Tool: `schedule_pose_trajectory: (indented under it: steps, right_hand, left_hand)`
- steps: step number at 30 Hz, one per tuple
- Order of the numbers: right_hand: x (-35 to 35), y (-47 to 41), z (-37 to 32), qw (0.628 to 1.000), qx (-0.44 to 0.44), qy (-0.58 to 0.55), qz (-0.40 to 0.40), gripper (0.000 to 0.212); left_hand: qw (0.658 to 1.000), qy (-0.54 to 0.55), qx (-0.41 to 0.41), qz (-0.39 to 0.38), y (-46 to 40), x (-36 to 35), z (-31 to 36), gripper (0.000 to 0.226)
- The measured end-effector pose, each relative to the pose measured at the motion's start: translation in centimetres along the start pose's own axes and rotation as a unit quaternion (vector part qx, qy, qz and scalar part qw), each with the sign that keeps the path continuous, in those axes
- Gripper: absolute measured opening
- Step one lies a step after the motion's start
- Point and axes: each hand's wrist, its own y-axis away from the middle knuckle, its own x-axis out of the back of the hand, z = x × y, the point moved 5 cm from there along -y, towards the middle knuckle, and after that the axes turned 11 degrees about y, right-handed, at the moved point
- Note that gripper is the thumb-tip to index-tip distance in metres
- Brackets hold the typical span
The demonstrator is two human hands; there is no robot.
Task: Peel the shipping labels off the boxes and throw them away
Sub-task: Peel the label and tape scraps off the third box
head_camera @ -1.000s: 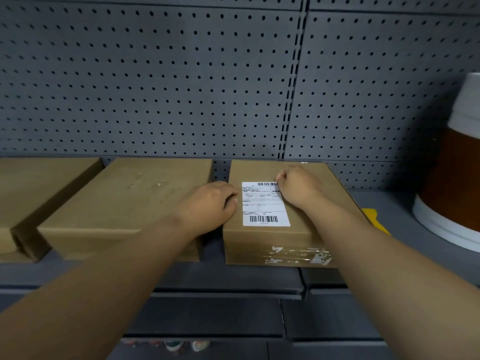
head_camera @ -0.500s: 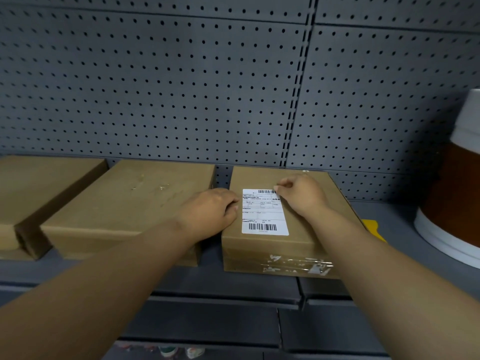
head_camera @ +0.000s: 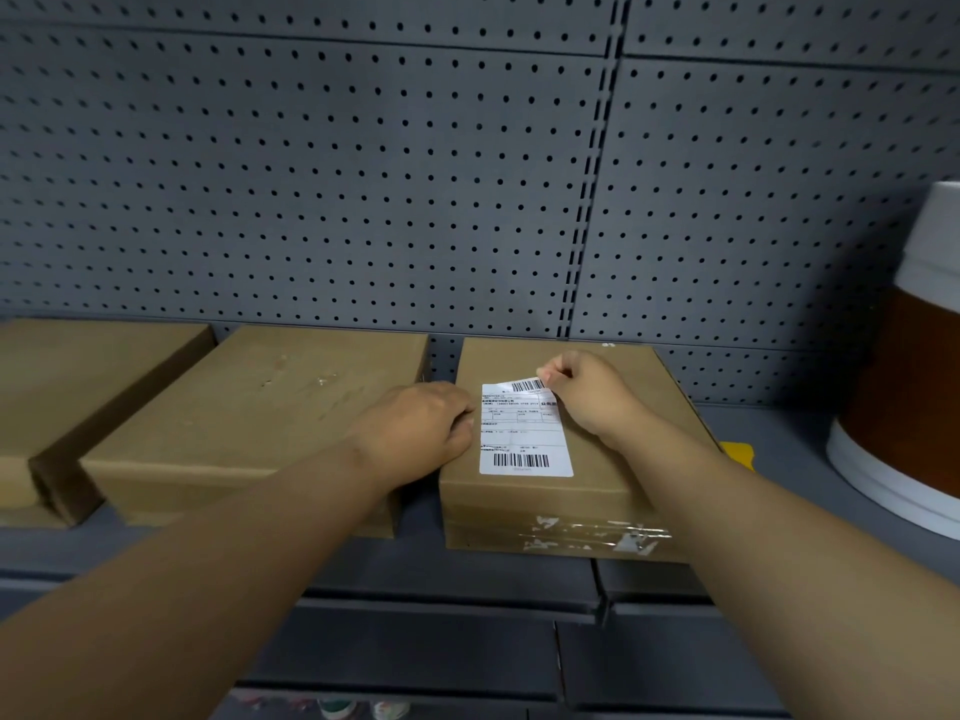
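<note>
Spanning the back, a grey pegboard (head_camera: 363,174) rises behind a shelf (head_camera: 779,439) carrying three cardboard boxes. The rightmost box (head_camera: 623,459) bears the shipping label (head_camera: 522,433) on top (far edge curled up). The left hand (head_camera: 421,433) presses the box's left edge, fingers curled; the right hand (head_camera: 587,392) pinches the label's lifted corner.

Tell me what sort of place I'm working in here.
Probably a stockroom or shop backroom: grey pegboard wall, metal shelf, and plain cardboard boxes, one bearing a shipping label.
</note>
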Motion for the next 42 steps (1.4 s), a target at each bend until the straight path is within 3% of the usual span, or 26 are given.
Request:
schedule_pose_trajectory:
  steps: [11, 17, 22, 27, 29, 31, 36, 39, 42]
  right_hand:
    - [0.1, 0.6, -0.2, 0.995, 0.04, -0.086, -0.026, 0.027]
    - [0.6, 0.8, 0.2, 0.991, 0.029, -0.129, 0.001, 0.024]
    - [1.2, 0.8, 0.0, 0.995, 0.032, -0.06, 0.072, 0.018]
    - [2.4, 0.6, -0.2, 0.979, -0.009, 0.029, 0.202, 0.037]
    - [2.3, 0.1, -1.4, 0.983, 0.016, 0.063, 0.174, 0.04]
    - [1.3, -0.4, -3.3, 0.985, 0.077, 0.124, 0.09, 0.033]
    - [-1.8, -0.9, -6.9, 0.937, 0.14, 0.305, -0.093, 0.036]
    - [-2.2, -1.2, -7.2, 0.927, 0.136, 0.336, -0.097, 0.027]
    - [-1.5, -1.1, -7.0, 0.943, 0.134, 0.295, -0.075, 0.016]
  left_hand:
    - [1.0, -0.003, -0.009, 0.007, -0.1, -0.1, -0.1, 0.024]
    - [1.0, 0.001, -0.006, 0.007, 0.0, 0.0, 0.0, 0.024]
    - [1.0, -0.003, -0.01, 0.004, 0.0, 0.0, 0.1, 0.023]
    - [1.0, -0.006, -0.017, 0.014, 0.2, 0.1, 0.1, 0.023]
    - [1.0, -0.002, -0.018, 0.019, 0.2, 0.1, 0.1, 0.022]
    - [1.0, 0.001, -0.02, 0.024, 0.1, 0.1, 0.0, 0.023]
    - [0.999, 0.007, -0.016, 0.033, 0.0, -0.1, -0.2, 0.026]
    - [0.999, 0.011, -0.015, 0.035, 0.1, -0.1, -0.3, 0.027]
    - [0.999, 0.009, -0.016, 0.038, 0.0, -0.2, -0.3, 0.027]
